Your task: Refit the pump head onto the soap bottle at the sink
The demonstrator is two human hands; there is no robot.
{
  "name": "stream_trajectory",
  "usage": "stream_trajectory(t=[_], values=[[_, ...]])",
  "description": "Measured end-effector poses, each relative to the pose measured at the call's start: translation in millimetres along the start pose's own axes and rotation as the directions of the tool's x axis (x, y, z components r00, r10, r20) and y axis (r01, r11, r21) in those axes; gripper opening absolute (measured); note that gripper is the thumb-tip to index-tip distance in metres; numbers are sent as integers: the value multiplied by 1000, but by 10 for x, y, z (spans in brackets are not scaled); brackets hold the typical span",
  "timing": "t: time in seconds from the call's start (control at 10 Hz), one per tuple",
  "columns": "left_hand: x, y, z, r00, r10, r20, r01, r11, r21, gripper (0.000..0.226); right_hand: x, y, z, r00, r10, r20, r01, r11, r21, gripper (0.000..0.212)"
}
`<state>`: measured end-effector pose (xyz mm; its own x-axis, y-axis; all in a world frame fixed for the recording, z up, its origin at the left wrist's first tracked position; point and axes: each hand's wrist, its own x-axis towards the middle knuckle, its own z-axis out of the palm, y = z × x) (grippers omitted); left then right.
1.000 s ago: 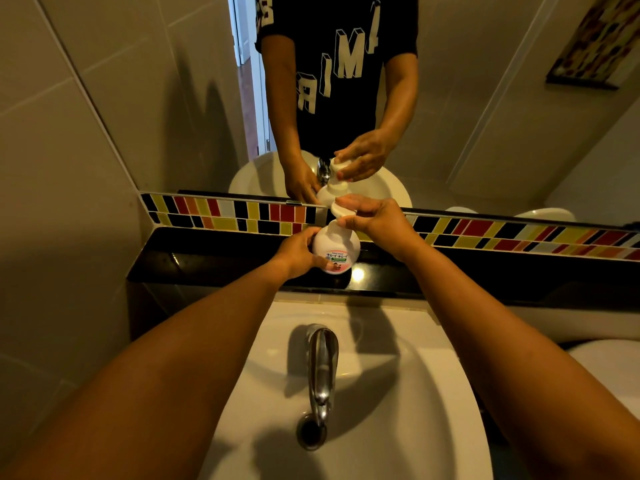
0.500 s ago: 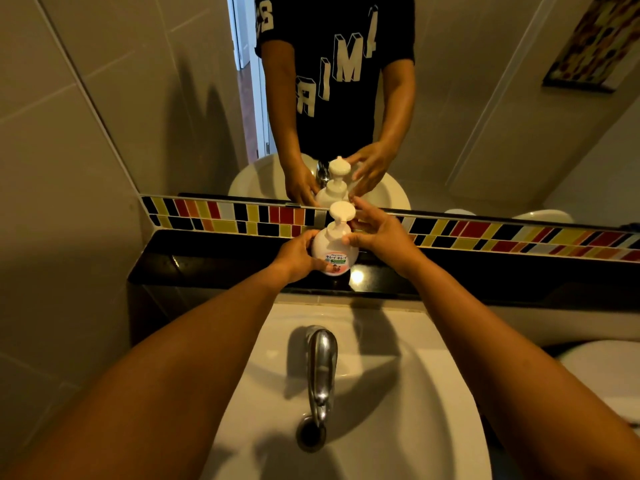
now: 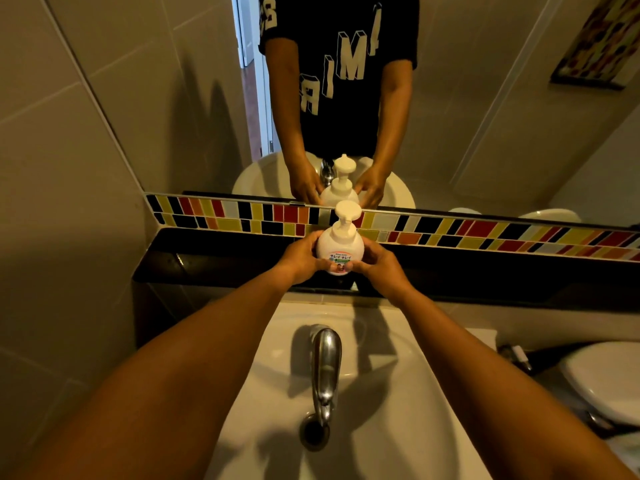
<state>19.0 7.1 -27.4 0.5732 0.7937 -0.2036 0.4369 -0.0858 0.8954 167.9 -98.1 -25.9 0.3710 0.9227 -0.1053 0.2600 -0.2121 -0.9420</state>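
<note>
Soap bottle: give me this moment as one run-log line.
pump head: seated on soap bottle | left hand, right hand: cupping bottle sides | bottle: upright on black ledge

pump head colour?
White, matching the bottle body; the pump head shows best in the head view.

One head-worn wide-angle view looks forward and down over the sink (image 3: 381,427), with the faucet (image 3: 325,368) close below centre. It faces the mirror (image 3: 467,116) beyond the faucet, above the mosaic tile strip (image 3: 485,233) and the black ledge (image 3: 207,258). Both forearms stretch away from the lens. Straight lines bow toward the frame edges.
</note>
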Motion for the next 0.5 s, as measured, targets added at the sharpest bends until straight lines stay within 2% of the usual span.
stream_trajectory(t=[0.2, 0.3, 0.4, 0.5], values=[[-19, 7, 8, 1000, -24, 9, 24, 1000, -13, 70, -7, 11, -2, 1000, 4, -13, -4, 999, -34, 67], [-33, -40, -16, 999, -51, 3, 51, 996, -73, 85, -25, 18, -32, 1000, 7, -2, -8, 998, -65, 69], [-83, -52, -77, 998, -69, 1, 69, 996, -57, 97, -10, 106, -75, 999, 45, -24, -49, 983, -178, 65], [-121, -147, -140, 991, -104, -81, 121, 965, 233, 86, 17, 259, -102, 986, 52, -157, -118, 887, -446, 62]])
